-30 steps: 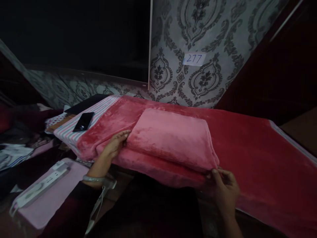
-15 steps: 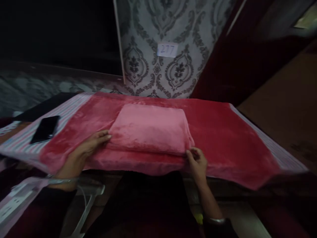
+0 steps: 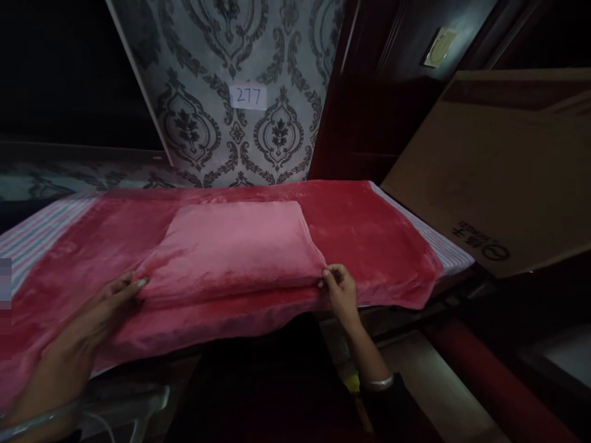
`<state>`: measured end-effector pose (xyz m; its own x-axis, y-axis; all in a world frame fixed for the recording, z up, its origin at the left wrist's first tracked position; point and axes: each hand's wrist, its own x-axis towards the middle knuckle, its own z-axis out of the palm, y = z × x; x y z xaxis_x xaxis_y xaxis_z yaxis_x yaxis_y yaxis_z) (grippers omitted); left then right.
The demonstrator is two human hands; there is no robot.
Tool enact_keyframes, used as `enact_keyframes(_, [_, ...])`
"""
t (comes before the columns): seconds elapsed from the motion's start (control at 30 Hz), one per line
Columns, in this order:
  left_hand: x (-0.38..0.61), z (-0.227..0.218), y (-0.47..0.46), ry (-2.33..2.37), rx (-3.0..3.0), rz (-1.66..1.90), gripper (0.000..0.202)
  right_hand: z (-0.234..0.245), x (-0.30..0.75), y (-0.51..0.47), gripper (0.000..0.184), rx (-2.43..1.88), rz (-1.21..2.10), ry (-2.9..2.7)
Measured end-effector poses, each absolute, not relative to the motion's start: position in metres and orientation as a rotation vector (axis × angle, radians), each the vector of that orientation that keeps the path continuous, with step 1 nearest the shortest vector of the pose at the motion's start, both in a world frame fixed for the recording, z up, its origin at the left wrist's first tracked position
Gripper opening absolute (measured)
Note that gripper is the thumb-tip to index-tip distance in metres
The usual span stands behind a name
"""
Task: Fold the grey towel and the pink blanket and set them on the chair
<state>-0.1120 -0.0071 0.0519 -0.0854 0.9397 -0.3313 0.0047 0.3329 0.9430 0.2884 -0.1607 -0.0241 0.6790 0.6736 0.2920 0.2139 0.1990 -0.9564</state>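
Note:
A folded pink fleece cloth [image 3: 231, 246] lies on a larger red fleece blanket [image 3: 364, 240] spread over a table. My left hand [image 3: 92, 320] rests flat on the red blanket, fingers stretched out, fingertips touching the folded cloth's near left corner. My right hand [image 3: 339, 289] is closed in a pinch on the folded cloth's near right corner at the table's front edge.
A striped sheet [image 3: 438, 246] shows under the blanket at both ends. A big cardboard box [image 3: 498, 166] leans at the right. Patterned wallpaper with a paper label "277" [image 3: 248, 96] stands behind. A red pole [image 3: 484, 381] lies low at the right.
The view has swung right: the phone and power strip at the left have left the frame and the cardboard box has come in. Both hands stay at the folded cloth's near corners.

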Motion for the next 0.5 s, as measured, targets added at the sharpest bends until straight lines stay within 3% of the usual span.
enact_keyframes(0.27, [-0.109, 0.071, -0.007, 1.407, 0.942, 0.961, 0.028, -0.025, 0.293, -0.157, 0.031, -1.354, 0.525, -0.800])
enact_keyframes(0.5, [-0.111, 0.072, 0.001, 1.365, 1.119, 0.798, 0.049, -0.021, 0.291, -0.145, 0.033, -1.430, 0.459, -0.851])
